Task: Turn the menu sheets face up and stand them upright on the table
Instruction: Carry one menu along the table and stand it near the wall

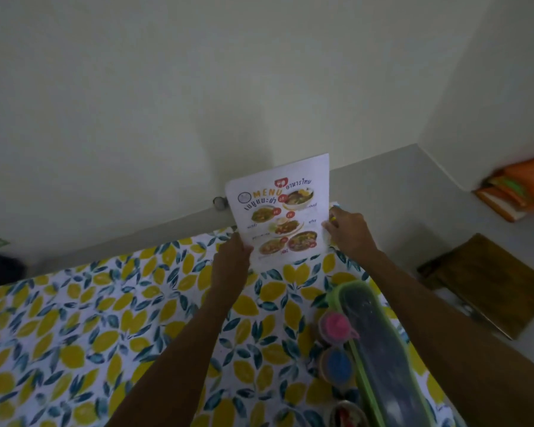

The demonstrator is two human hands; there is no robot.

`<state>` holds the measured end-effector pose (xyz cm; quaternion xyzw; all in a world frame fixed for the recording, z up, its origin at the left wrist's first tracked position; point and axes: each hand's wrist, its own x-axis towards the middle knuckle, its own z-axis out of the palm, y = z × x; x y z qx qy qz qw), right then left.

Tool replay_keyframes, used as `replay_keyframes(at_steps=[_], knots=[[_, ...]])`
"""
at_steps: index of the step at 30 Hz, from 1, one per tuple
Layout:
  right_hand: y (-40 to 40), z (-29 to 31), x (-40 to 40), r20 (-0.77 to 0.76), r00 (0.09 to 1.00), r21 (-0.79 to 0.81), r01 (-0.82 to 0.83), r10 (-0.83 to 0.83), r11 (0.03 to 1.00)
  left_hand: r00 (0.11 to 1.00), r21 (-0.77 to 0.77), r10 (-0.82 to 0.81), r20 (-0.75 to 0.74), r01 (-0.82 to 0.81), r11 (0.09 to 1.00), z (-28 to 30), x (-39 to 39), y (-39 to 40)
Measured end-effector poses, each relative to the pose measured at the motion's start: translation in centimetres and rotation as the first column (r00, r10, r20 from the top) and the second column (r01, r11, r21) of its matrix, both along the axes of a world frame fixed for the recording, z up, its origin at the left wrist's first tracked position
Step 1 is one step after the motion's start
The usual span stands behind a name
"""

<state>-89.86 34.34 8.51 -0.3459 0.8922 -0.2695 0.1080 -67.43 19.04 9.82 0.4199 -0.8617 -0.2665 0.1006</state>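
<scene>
A white menu sheet (279, 211) with food pictures and the word MENU stands upright, printed side towards me, at the far edge of the table with the lemon-print cloth (105, 318). My left hand (232, 263) grips its lower left corner. My right hand (349, 234) pinches its right edge, and a sliver of another sheet (335, 207) shows just behind that hand. The sheet's bottom edge rests on or just above the cloth, close to the wall.
A long green-rimmed clear container (379, 349) lies on the table's right side, with pink-lidded (336, 326) and blue-lidded (339, 365) jars beside it. A wooden stool (487, 282) and an orange bag (518, 189) sit on the floor to the right. The wall is right behind the table.
</scene>
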Motion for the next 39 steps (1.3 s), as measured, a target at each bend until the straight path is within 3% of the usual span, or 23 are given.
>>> replay_keyframes(at_steps=[8, 16, 39], knots=[[0.1, -3.5, -3.0, 0.033, 0.999, -0.001, -0.019, 0.019, 1.0, 0.999, 0.044, 0.0, 0.047, -0.002, 0.999, -2.2, -3.4, -0.7], [0.2, -5.7, -2.1, -0.064, 0.998, -0.058, 0.002, -0.006, 0.998, 1.0, 0.049, 0.002, -0.001, -0.002, 0.999, -3.8, -3.6, -1.4], [0.2, -6.0, -0.9, -0.047, 0.998, -0.063, 0.033, -0.036, 0.997, 1.0, 0.115, 0.021, -0.012, -0.02, 0.993, -4.4, -3.1, -1.2]])
